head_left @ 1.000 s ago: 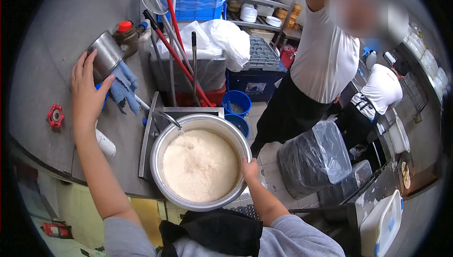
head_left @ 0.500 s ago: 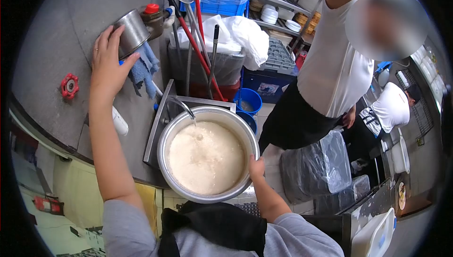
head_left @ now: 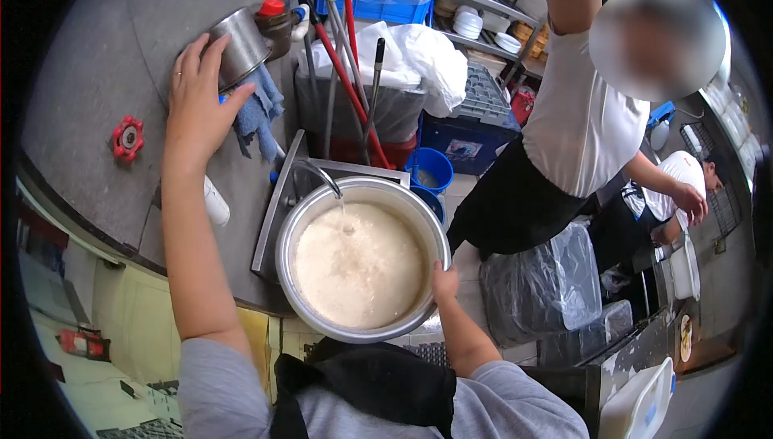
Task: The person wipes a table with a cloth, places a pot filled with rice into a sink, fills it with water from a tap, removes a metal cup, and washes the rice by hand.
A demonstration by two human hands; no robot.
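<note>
A large round metal pot (head_left: 283, 278) holds whitish, cloudy liquid (head_left: 358, 270). Water runs into it from a thin curved faucet (head_left: 326, 180) at its far left rim. My right hand (head_left: 444, 283) grips the pot's right rim, thumb over the edge. Up on the left, my left hand (head_left: 197, 101) has its fingers spread beside a metal cup-like container (head_left: 240, 48); its fingertips overlap the container's edge, and I cannot tell whether they touch. A blue cloth (head_left: 259, 113) hangs just right of that hand, and a small blue piece shows by the thumb.
A red valve wheel (head_left: 128, 139) sits on the grey surface at left. Mop handles (head_left: 348, 76) lean by a lined bin (head_left: 394, 105). Blue buckets (head_left: 431, 169) stand beyond the pot. A co-worker in a white shirt (head_left: 588, 117) stands at right; another person (head_left: 676, 177) bends behind.
The whole view has shifted slightly. The nearer co-worker's lowered arm has swung out to the right. My hands keep nearly the same places, and water still runs into the pot.
</note>
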